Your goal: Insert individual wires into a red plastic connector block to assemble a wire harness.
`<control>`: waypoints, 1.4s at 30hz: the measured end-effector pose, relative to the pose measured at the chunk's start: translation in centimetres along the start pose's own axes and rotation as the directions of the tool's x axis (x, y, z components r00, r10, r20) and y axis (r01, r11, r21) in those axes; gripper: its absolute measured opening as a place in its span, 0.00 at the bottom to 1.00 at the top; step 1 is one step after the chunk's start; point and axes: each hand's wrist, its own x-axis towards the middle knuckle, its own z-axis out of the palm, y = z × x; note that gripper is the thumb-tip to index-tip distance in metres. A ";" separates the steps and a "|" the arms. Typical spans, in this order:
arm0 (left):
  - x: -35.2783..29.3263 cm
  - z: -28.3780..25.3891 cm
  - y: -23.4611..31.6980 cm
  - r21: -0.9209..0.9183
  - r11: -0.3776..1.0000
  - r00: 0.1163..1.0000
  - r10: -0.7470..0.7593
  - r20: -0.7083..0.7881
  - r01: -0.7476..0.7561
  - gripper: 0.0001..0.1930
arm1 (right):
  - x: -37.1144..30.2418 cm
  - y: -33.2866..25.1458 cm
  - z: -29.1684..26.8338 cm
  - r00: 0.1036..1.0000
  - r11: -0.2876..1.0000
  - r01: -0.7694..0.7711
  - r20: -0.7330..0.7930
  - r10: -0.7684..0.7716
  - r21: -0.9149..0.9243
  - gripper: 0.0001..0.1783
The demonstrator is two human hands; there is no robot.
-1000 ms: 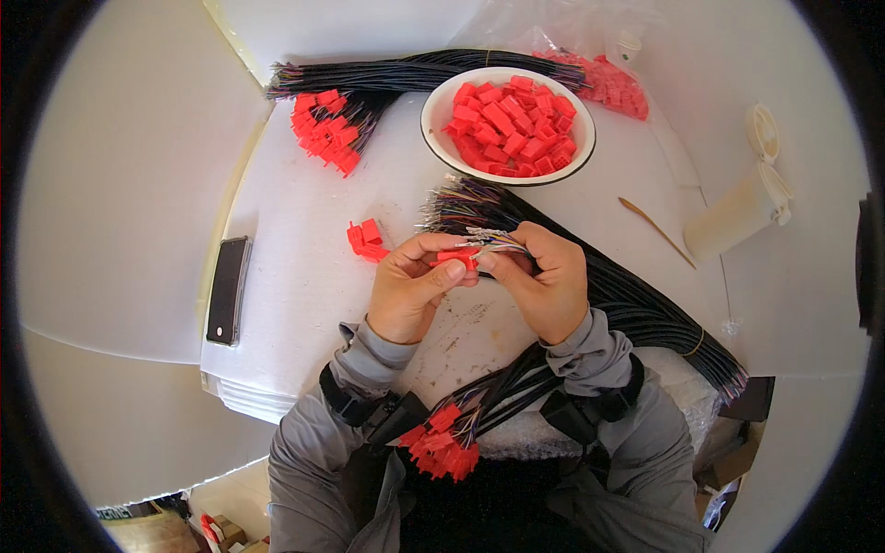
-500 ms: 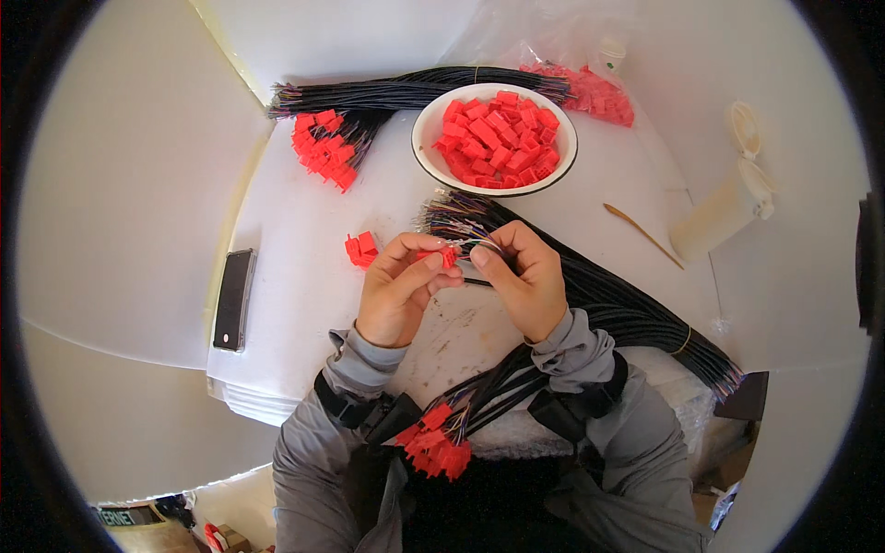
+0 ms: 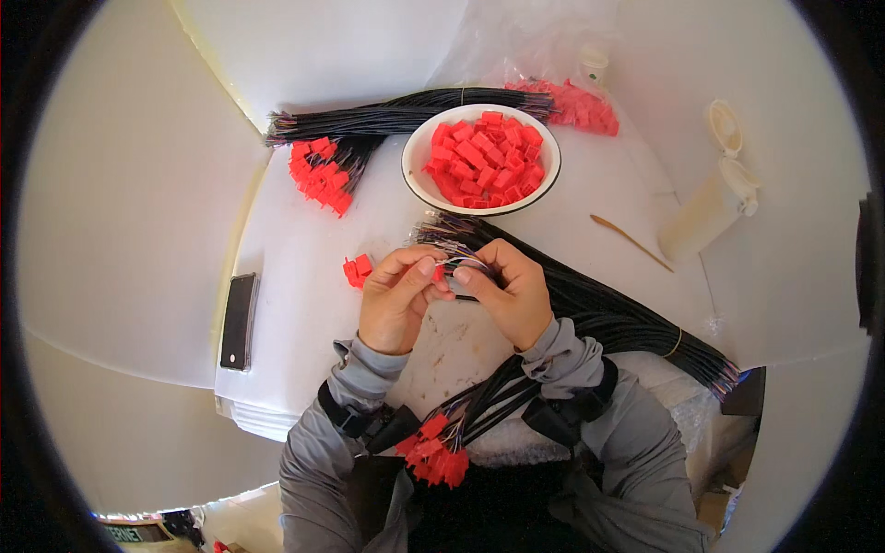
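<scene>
A thin bunch of coloured wire ends [image 3: 458, 264] is pinched at table centre between the fingertips of the left hand [image 3: 398, 300] and the right hand [image 3: 510, 290], which are brought together over it. Beneath the right hand a black cable bundle [image 3: 608, 318] is spread across the white table [image 3: 304, 249]. A white bowl [image 3: 419, 147] of red connectors [image 3: 484, 158] is set just beyond the hands, two loose red connectors [image 3: 358, 269] lie just left of the left hand, and a dark phone [image 3: 239, 321] rests near the table's left edge.

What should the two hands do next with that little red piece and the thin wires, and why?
Probably push the thin coloured wire ends into the small red plastic connector. The left hand pinches the connector, the right hand pinches the wires right beside it, and the cables lying on the lap carry red connectors on their ends.
</scene>
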 end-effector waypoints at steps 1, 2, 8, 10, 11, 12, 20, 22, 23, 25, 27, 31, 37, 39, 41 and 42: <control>0.0 -0.1 0.0 -0.021 0.999 0.999 -0.028 -0.020 0.027 0.08 | 0.0 -0.2 0.1 1.000 0.999 -0.018 -0.007 0.018 0.036 0.08; -0.1 -0.3 0.0 -0.023 0.999 1.000 -0.025 -0.018 0.024 0.08 | 0.1 -0.4 0.3 1.000 0.999 -0.015 -0.006 0.015 0.033 0.08; 0.1 -0.8 -0.4 -0.114 0.985 0.991 -0.131 -0.005 0.129 0.08 | 0.4 -0.2 -0.1 0.999 1.000 0.009 -0.035 -0.009 -0.011 0.10; 0.0 -0.5 -0.3 -0.119 0.975 0.982 -0.187 0.002 0.186 0.10 | 0.3 -0.4 0.0 0.993 0.994 0.024 -0.109 -0.036 -0.107 0.08; 0.0 -0.6 -0.2 -0.123 0.975 0.983 -0.185 0.002 0.184 0.10 | 0.3 -0.5 -0.1 0.994 0.994 0.025 -0.107 -0.036 -0.111 0.08; 0.0 -0.8 0.0 -0.113 0.969 0.976 -0.217 0.020 0.218 0.11 | 0.4 -0.5 -0.1 0.989 0.989 0.040 -0.132 -0.060 -0.145 0.08; 0.2 -1.9 -0.4 -0.144 0.980 0.988 -0.145 -0.053 0.136 0.13 | 0.4 -0.6 0.1 0.984 0.953 0.078 -0.128 -0.120 -0.292 0.06; 0.2 -1.8 -0.3 -0.194 0.976 0.991 -0.117 -0.067 0.102 0.12 | 0.4 -0.7 0.1 0.985 0.951 0.074 -0.130 -0.117 -0.302 0.06; 0.2 -1.8 -0.3 -0.196 0.975 0.991 -0.117 -0.067 0.101 0.12 | 0.4 -0.7 0.1 0.983 0.949 0.079 -0.135 -0.126 -0.306 0.07; 0.3 -1.8 -0.3 -0.175 0.981 0.994 -0.092 -0.055 0.081 0.12 | 0.5 -0.6 0.1 0.981 0.947 0.087 -0.139 -0.135 -0.310 0.07; 0.2 -1.8 -0.2 -0.164 0.984 0.995 -0.082 -0.053 0.072 0.11 | 0.5 -0.5 0.2 0.978 0.952 0.094 -0.149 -0.142 -0.291 0.07; 0.3 -1.9 -0.4 -0.153 0.986 0.998 -0.063 -0.021 0.059 0.11 | 0.5 -0.2 0.0 0.975 0.952 0.101 -0.162 -0.153 -0.289 0.07; 0.2 -1.9 -0.6 -0.103 0.994 0.998 -0.047 -0.042 0.043 0.12 | 0.5 -0.7 0.0 0.975 0.939 0.114 -0.147 -0.169 -0.325 0.08; 0.1 -1.9 -0.5 -0.099 0.994 0.998 -0.052 -0.047 0.047 0.12 | 0.5 -1.2 0.1 0.981 0.931 0.102 -0.122 -0.153 -0.349 0.07; 0.2 -1.9 -0.7 -0.099 0.993 0.997 -0.061 -0.047 0.056 0.12 | 0.5 -1.1 0.0 0.980 0.928 0.110 -0.119 -0.161 -0.355 0.07; 0.3 -1.9 -0.8 -0.090 0.994 0.997 -0.062 -0.039 0.058 0.12 | 0.5 -1.0 -0.1 0.979 0.926 0.119 -0.115 -0.170 -0.358 0.07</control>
